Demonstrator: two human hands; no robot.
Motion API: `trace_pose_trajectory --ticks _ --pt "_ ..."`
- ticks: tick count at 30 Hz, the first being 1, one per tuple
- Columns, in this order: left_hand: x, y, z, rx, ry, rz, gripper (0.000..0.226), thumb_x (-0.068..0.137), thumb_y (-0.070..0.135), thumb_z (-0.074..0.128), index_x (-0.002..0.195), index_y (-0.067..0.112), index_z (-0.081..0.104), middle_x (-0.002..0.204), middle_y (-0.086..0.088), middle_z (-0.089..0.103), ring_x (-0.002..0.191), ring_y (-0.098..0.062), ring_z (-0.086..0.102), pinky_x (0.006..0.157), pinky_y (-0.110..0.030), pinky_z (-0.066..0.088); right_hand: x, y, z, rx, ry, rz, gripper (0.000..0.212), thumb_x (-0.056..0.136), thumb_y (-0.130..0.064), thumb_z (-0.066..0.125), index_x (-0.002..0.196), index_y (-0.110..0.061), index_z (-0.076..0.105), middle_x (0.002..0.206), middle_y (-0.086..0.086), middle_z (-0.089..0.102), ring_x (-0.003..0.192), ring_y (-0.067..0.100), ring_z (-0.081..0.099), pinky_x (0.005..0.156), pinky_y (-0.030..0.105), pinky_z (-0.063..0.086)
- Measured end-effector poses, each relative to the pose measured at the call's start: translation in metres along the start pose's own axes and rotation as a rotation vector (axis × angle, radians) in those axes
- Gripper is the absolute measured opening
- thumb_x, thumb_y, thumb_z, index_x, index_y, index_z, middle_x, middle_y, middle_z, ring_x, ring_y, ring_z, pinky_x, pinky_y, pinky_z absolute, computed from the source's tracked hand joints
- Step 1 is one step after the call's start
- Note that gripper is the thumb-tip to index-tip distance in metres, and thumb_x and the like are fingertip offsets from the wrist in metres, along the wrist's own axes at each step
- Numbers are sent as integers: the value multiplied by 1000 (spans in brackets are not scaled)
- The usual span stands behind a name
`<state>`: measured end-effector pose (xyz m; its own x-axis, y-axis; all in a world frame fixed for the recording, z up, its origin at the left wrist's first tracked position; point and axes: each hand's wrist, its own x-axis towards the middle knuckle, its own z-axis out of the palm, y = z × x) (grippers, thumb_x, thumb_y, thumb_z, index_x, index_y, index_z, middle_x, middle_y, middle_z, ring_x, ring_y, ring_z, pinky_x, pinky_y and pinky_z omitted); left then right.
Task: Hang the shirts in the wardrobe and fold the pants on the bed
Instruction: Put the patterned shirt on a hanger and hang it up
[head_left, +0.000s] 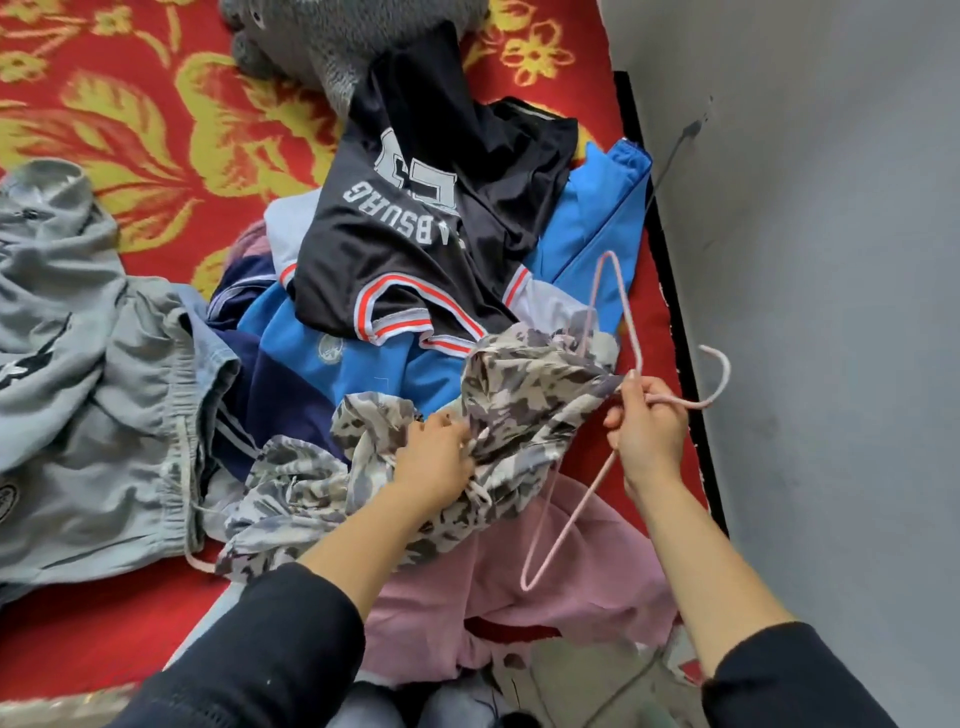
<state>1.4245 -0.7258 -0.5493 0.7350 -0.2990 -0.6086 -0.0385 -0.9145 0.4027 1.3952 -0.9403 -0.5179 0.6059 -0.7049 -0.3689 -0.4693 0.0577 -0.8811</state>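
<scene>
Right hand (649, 421) has its fingers curled tight around the neck of a pink hanger (621, 332), held over the clothes pile on the red bed (130, 104). Left hand (434, 457) is bunching up the camo shirt (524, 384), which looks partly threaded onto the hanger, hard to say. A black jersey (415, 234) lies just behind.

1. Left grip (434, 457): palm down, fingers bunched into the camo garment (519, 384). Forearm's bare, dark sleeve ends near the elbow.
2. Right grip (649, 421): right of the left grip, bit higher up, fingers curled round the pink hanger (675, 401) by its hook. Same bare forearm.
</scene>
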Motion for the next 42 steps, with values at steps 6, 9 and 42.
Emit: trace_pose_trajectory --ticks 6,9,42 --pt "-12 -25 -17 -550 132 -111 14 80 17 73 74 15 61 67 3 59 66 -13 55 53 -13 37 -10 37 -34 -625 56 146 25 93 -18 45 90 -6 66 98 23 63 96 38 59 80 39 44" --pt "-26 -47 -23 -815 54 -166 20 77 16 78 69 11 60 65 -2 57 64 -16 50 61 -24 40 -33 66 -56 -1093 -226 169 28 91 -13 44 108 0 62 114 21 59 103 40 58 82 39 46" --pt "-45 -41 7 -137 529 -9 41 87 24 59 127 22 48 145 -5 29 138 -25 19 114 -50 17 -74 81 -26 -613 42 151 41 86 0 44 121 -9 63 120 16 57 102 28 55 83 28 38"
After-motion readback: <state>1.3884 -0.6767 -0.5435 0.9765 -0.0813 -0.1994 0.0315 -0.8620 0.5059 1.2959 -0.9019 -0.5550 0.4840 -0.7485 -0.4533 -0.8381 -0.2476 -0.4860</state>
